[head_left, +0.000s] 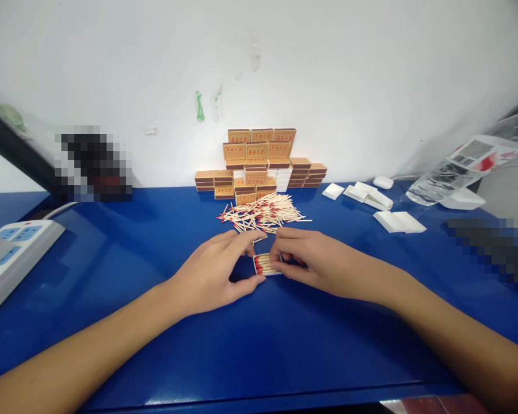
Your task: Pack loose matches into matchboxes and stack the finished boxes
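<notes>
A small white matchbox tray (264,264) with red-tipped matches in it lies on the blue table (259,345). My left hand (218,271) pinches its left end between thumb and forefinger. My right hand (311,257) has curled fingers gripping the tray's right end and covers part of it. Just behind both hands lies a loose pile of matches (263,213). Further back, stacks of orange matchboxes (259,164) stand against the white wall.
Several white empty trays (371,198) lie at the back right, near a clear plastic bag (461,167). A white power strip (8,247) sits at the left edge. Blurred patches cover spots at left and right.
</notes>
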Demonstrator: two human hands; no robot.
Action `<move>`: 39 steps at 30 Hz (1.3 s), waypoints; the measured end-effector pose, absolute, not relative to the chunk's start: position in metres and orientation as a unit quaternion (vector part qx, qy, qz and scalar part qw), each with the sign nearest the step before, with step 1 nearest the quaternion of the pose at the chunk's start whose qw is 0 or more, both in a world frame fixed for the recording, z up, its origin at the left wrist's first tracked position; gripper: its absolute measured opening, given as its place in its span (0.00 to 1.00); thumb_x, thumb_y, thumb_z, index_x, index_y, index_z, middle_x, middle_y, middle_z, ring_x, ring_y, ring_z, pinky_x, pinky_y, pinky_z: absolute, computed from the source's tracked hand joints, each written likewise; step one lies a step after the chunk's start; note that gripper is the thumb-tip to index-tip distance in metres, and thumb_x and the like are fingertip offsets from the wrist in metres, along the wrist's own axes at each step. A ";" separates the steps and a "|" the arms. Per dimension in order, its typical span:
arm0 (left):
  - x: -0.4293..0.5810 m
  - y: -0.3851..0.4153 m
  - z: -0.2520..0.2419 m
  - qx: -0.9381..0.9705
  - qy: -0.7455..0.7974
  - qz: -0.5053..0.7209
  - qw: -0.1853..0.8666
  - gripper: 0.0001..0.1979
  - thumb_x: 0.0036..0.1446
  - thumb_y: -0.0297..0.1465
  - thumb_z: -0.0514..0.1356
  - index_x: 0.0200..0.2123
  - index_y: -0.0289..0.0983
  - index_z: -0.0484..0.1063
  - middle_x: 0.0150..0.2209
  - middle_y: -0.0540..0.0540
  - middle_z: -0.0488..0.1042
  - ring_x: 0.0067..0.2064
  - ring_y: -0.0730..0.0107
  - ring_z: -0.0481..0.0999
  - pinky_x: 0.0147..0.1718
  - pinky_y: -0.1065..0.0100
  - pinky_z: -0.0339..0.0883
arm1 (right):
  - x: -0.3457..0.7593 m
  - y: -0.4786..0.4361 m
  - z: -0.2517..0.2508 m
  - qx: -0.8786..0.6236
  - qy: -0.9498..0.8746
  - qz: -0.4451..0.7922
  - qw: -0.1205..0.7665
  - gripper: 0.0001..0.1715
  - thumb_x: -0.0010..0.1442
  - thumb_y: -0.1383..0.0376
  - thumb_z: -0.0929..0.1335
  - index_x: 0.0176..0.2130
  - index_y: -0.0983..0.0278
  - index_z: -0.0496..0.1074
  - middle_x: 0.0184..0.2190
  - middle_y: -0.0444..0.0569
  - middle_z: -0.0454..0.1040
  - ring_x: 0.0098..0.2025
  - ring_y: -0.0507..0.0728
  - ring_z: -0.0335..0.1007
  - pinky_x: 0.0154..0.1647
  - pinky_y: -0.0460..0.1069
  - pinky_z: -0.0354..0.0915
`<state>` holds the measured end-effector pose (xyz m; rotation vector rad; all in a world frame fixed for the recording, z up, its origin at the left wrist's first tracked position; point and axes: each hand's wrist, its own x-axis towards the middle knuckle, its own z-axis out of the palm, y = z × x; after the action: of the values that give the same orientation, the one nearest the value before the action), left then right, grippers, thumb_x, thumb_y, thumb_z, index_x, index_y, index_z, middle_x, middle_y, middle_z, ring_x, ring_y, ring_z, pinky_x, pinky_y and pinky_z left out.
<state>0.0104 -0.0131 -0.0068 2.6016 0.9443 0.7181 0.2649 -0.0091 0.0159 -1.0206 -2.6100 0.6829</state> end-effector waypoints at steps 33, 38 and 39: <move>0.010 -0.014 -0.007 0.900 0.330 0.244 0.145 0.23 0.63 0.36 0.68 0.57 0.42 0.65 0.46 0.48 0.79 0.46 0.60 0.80 0.48 0.55 0.77 | 0.259 0.005 0.004 -0.403 -0.876 0.151 0.217 0.02 0.70 0.67 0.69 0.43 0.62 0.75 0.32 0.44 0.71 0.34 0.54 0.67 0.36 0.49 0.59; 0.010 -0.013 -0.006 0.897 0.333 0.247 0.152 0.22 0.63 0.36 0.68 0.56 0.42 0.66 0.48 0.47 0.80 0.48 0.61 0.81 0.50 0.55 0.77 | 0.254 0.021 -0.007 -0.426 -0.877 0.131 0.178 0.03 0.72 0.66 0.68 0.44 0.63 0.73 0.41 0.50 0.75 0.40 0.56 0.70 0.40 0.50 0.61; 0.010 -0.013 -0.006 0.896 0.336 0.246 0.153 0.22 0.62 0.35 0.68 0.56 0.42 0.66 0.48 0.47 0.80 0.49 0.61 0.81 0.50 0.55 0.76 | 0.256 0.023 -0.007 -0.429 -0.877 0.137 0.167 0.04 0.72 0.66 0.68 0.42 0.63 0.72 0.42 0.51 0.75 0.40 0.57 0.70 0.40 0.51 0.61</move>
<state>0.0096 -0.0130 -0.0063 2.5708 0.9635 0.7068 0.2556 0.0227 -0.0073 -1.2201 -2.4966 0.3886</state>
